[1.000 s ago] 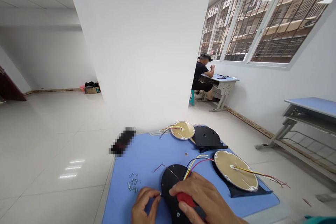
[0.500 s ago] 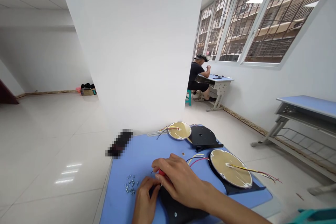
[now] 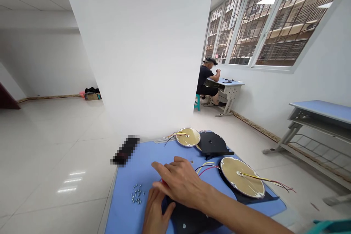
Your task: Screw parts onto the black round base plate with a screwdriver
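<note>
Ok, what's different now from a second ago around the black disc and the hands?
The right hand has moved from the black disc's near side to its far left edge, the red-handled tool in it now mostly hidden. The left hand slid toward the pile of screws, then dropped back under the right. The gold discs and their wires look unmoved.

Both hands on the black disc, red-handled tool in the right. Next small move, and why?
Probably reach the left hand to the loose screws and pick one. They lie just left of it, while the right hand grips the red-handled tool over the black disc.
</note>
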A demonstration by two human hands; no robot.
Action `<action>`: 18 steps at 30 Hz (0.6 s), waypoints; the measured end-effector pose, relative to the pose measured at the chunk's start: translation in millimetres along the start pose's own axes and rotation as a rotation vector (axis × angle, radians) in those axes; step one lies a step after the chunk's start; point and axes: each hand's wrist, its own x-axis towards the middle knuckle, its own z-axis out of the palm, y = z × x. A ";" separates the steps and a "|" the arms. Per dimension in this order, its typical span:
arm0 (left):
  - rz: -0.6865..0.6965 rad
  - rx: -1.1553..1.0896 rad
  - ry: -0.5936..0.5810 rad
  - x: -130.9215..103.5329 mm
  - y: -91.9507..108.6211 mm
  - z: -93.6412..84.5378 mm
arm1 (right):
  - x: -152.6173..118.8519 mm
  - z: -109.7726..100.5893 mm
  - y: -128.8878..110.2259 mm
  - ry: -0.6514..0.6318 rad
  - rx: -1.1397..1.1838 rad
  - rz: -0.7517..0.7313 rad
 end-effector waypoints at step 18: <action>-0.047 -0.028 -0.045 -1.0 6.1 -0.6 | -0.5 -14.7 1.3 -0.089 -0.085 0.021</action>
